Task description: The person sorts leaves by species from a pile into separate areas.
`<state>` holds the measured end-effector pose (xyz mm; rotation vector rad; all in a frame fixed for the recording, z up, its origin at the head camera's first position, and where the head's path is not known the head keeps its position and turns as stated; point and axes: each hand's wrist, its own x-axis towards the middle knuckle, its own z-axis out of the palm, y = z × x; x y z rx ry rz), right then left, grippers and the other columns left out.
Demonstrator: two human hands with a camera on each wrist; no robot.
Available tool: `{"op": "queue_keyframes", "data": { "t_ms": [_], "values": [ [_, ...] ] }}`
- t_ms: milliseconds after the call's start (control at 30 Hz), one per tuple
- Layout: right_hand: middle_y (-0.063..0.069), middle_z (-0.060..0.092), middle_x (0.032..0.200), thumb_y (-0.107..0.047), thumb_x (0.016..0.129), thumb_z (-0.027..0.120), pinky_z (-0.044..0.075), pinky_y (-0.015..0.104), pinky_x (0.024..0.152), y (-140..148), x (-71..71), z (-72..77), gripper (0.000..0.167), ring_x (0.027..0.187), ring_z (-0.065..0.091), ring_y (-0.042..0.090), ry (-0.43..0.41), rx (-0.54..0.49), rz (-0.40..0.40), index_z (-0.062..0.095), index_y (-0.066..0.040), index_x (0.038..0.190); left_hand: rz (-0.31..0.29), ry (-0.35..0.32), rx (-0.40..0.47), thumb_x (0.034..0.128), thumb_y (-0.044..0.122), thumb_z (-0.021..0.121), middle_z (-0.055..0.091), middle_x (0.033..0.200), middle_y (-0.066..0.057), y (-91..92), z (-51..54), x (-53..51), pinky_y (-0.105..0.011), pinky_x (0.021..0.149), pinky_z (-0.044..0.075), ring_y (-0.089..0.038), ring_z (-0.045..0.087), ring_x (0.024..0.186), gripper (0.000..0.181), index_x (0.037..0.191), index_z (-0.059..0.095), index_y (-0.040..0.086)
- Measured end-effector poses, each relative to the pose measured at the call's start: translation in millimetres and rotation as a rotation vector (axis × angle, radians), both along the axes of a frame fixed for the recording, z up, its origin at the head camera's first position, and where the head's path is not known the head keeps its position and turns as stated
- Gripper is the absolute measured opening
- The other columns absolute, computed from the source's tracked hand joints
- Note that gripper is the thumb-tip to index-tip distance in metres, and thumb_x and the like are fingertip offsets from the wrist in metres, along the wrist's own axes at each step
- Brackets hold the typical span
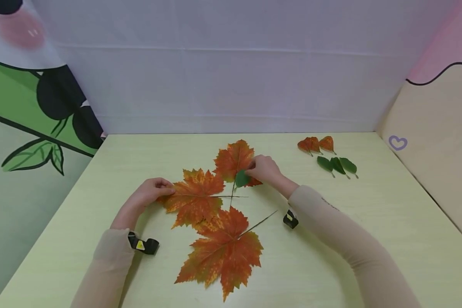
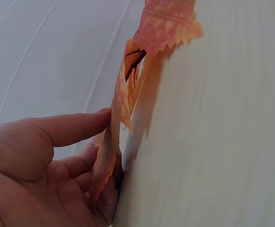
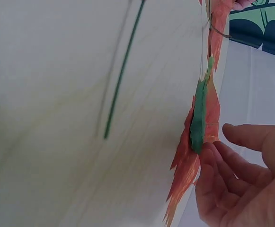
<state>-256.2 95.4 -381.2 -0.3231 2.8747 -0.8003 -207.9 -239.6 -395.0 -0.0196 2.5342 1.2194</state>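
Observation:
My left hand pinches the left edge of a large orange maple leaf; in the left wrist view, the thumb lies on one face and fingers lie behind it. My right hand is over another orange maple leaf at the back. Its fingertips touch a small green leaf lying on that maple leaf near the stem. The right wrist view shows the right thumb apart from the fingers and the green leaf seen edge-on. A third maple leaf lies in front.
Small orange leaves lie at the back right of the pale table. Three small green leaves lie just in front of them. A whitish cloth wall stands behind, with printed panels at both sides.

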Motion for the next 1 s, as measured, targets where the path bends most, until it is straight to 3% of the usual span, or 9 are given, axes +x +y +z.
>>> {"op": "queue_keyframes", "data": {
  "t_ms": [100,267,367,600,800,1000],
  "values": [
    [0.002,0.065,0.075,-0.028,0.082,0.066,0.044,0.025,0.053,-7.9,0.3,-1.2,0.021,0.062,0.056,0.014,-0.048,0.027,-0.009,0.069,-0.008,0.081,0.003,-0.003,0.003,0.0874,0.025,0.061,0.053,0.093,-0.007,-0.2,-0.8,0.0,-0.028,0.066,0.039,-0.017,0.045,0.076,0.035,0.109,0.054,-0.002],
    [-0.003,0.041,0.046,-0.044,0.077,0.068,0.027,0.023,0.039,-20.2,0.1,0.4,0.044,0.042,0.039,0.011,-0.105,0.123,-0.031,0.05,-0.013,0.051,0.009,-0.001,0.006,0.0871,0.025,0.061,0.053,0.093,-0.007,-0.7,-1.4,0.4,-0.028,0.066,0.039,-0.017,0.045,0.076,0.035,0.109,0.054,-0.002],
    [-0.004,0.034,0.044,-0.054,0.072,0.068,0.023,0.023,0.039,-26.8,0.0,0.8,0.052,0.041,0.036,0.011,-0.131,0.195,-0.054,0.041,-0.015,0.05,0.005,-0.001,0.01,0.0872,0.025,0.061,0.053,0.094,-0.007,-0.8,-1.8,0.5,-0.028,0.066,0.039,-0.017,0.045,0.076,0.035,0.109,0.054,-0.002],
    [-0.004,0.042,0.046,-0.056,0.068,0.07,0.024,0.022,0.038,-34.3,1.0,-3.5,0.049,0.041,0.042,0.01,-0.154,0.26,-0.071,0.045,-0.016,0.053,0.002,0.001,0.008,0.0872,0.024,0.061,0.054,0.09,-0.005,-0.7,-2.9,0.7,-0.028,0.065,0.04,-0.016,0.045,0.074,0.035,0.108,0.054,-0.002],
    [-0.003,0.045,0.048,-0.051,0.072,0.07,0.027,0.023,0.04,-29.5,2.5,-4.1,0.045,0.044,0.043,0.011,-0.157,0.201,-0.058,0.046,-0.016,0.057,0.006,-0.003,0.02,0.0873,0.023,0.06,0.052,0.084,-0.003,-0.1,-3.8,0.4,-0.028,0.064,0.04,-0.016,0.045,0.072,0.034,0.109,0.053,-0.003],
    [-0.002,0.042,0.049,-0.035,0.078,0.068,0.035,0.025,0.046,-15.5,2.5,-0.6,0.039,0.046,0.043,0.014,-0.167,0.03,-0.015,0.042,-0.015,0.056,0.006,0.0,0.015,0.0874,0.024,0.06,0.053,0.088,-0.004,-0.9,-3.3,-0.5,-0.028,0.066,0.04,-0.017,0.045,0.075,0.035,0.109,0.054,-0.003]
  ]
}}
